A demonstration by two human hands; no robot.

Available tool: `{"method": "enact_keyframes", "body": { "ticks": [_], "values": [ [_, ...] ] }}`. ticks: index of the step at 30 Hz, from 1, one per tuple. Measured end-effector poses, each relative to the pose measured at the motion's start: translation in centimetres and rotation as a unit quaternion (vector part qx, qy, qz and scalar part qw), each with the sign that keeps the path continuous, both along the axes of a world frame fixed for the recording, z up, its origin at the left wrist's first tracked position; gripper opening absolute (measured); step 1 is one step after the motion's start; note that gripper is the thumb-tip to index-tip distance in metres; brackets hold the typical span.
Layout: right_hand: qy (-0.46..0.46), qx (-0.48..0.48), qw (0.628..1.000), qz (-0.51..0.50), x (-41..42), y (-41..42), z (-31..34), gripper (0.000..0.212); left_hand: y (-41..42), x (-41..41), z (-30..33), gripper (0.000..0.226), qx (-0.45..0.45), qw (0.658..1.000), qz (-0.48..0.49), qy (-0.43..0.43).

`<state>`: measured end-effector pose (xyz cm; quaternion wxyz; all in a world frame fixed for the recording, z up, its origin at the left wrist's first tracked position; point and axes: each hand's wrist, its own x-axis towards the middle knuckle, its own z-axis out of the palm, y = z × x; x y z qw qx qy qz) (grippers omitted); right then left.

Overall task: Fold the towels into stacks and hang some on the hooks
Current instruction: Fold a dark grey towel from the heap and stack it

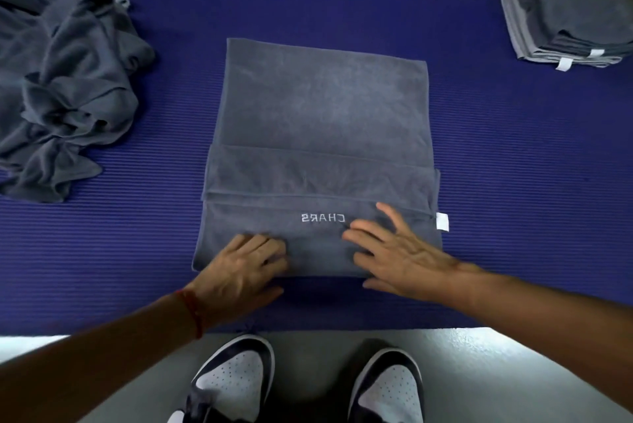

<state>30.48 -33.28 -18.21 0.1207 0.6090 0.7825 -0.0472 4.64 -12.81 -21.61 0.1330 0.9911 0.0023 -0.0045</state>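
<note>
A grey towel (322, 121) lies flat in the middle of the blue mat (507, 162), partly folded, with embroidered white letters and a white tag at its right edge. My left hand (239, 272) rests on the towel's near left corner with its fingers bent against the cloth. My right hand (397, 251) lies flat on the near right part, fingers spread and straight. No hooks are in view.
A heap of unfolded grey towels (65, 87) sits at the left of the mat. A stack of folded grey towels (575, 25) stands at the far right. My two shoes (236, 385) are on the grey floor just before the mat's near edge.
</note>
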Motion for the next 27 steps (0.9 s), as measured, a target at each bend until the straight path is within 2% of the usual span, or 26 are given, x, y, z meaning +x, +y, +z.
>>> {"method": "enact_keyframes", "body": {
  "ticks": [3, 8, 12, 14, 16, 17, 20, 22, 23, 25, 27],
  "values": [
    [0.003, -0.005, 1.000, -0.015, -0.1, 0.1, 0.3, 0.037, -0.4, -0.3, -0.4, 0.028, -0.066, 0.996, 0.050, -0.024],
    [0.041, 0.003, 0.999, -0.006, -0.8, 0.5, 0.1, 0.018, -0.2, 0.1, -0.1, 0.021, -0.038, 0.996, 0.008, -0.077],
    [0.112, -0.031, 0.991, -0.060, -1.9, -1.0, -0.1, 0.007, -0.4, -1.4, 0.2, 0.025, -0.040, 0.997, 0.002, -0.068],
    [0.143, -0.079, 0.984, -0.074, -2.1, -2.0, 0.1, 0.006, -0.5, -2.1, 0.3, 0.028, -0.016, 0.999, -0.013, -0.043],
    [0.164, -0.125, 0.976, -0.068, -1.6, -2.6, 0.5, 0.008, -0.2, -2.4, 0.7, 0.026, -0.004, 0.999, -0.035, -0.017],
    [0.171, -0.111, 0.977, -0.068, -1.1, -2.6, 0.7, 0.010, 0.3, -2.3, 0.9, 0.026, -0.011, 0.999, -0.041, -0.015],
    [0.147, 0.030, 0.976, -0.158, 1.8, -1.6, 1.3, 0.014, 3.3, -0.2, 1.7, 0.029, -0.014, 0.998, 0.010, -0.052],
    [0.106, 0.115, 0.956, -0.247, 4.9, -0.4, 1.1, 0.021, 6.7, 2.6, 2.1, 0.031, 0.024, 0.994, 0.090, -0.053],
    [0.084, 0.127, 0.945, -0.288, 6.6, 0.3, 0.9, 0.029, 8.5, 4.1, 2.3, 0.031, 0.046, 0.990, 0.128, -0.045],
    [0.046, 0.076, 0.930, -0.356, 9.5, 1.3, 0.7, 0.045, 11.5, 6.6, 2.4, 0.038, 0.067, 0.982, 0.179, -0.004],
    [0.038, -0.007, 0.916, -0.399, 11.3, 1.9, 0.6, 0.051, 13.4, 7.9, 2.0, 0.057, 0.051, 0.976, 0.204, 0.063]
  ]
}}
